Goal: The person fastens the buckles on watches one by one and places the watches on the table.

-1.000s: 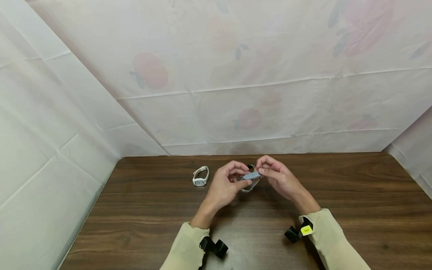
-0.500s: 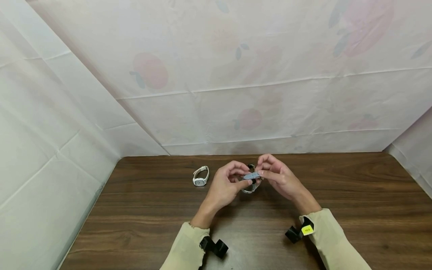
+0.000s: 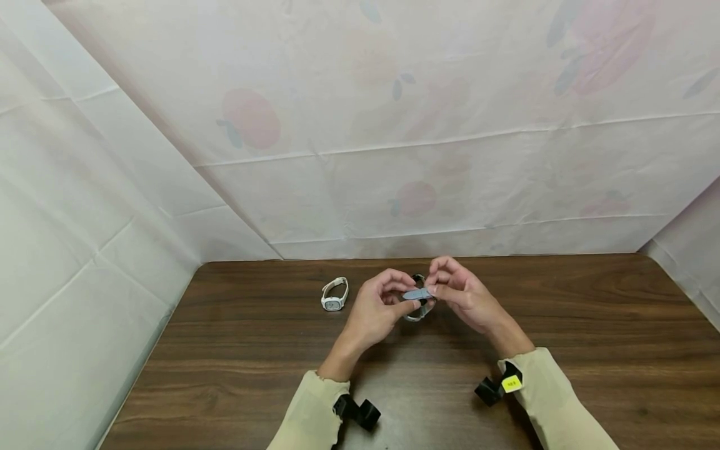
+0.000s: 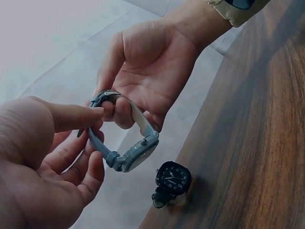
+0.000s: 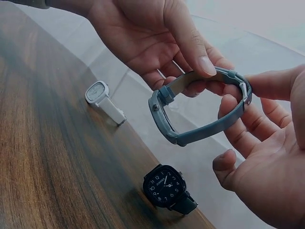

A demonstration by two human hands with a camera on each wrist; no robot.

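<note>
Grey watch (image 5: 190, 112): grey strap, grey case, silver-toned buckle. Black watch (image 5: 166, 185): black case, black dial with white numerals, black strap. White watch (image 3: 334, 294): white strap, white case, pale grey face. Table (image 3: 590, 312): dark brown wood grain with lighter streaks. Backdrop sheet (image 3: 394, 125): white, faded print of pinkish-red fruit with grey-green leaves, fold creases. Sleeves (image 3: 548, 387): pale beige-cream. Wrist mounts (image 3: 360, 412): black; the one on the right sleeve carries a yellow tag (image 3: 510, 383).

A makeshift recording booth. White fruit-printed sheeting (image 3: 394, 125) walls in a dark wooden table (image 3: 590, 325) from nine round to three o'clock.
</note>
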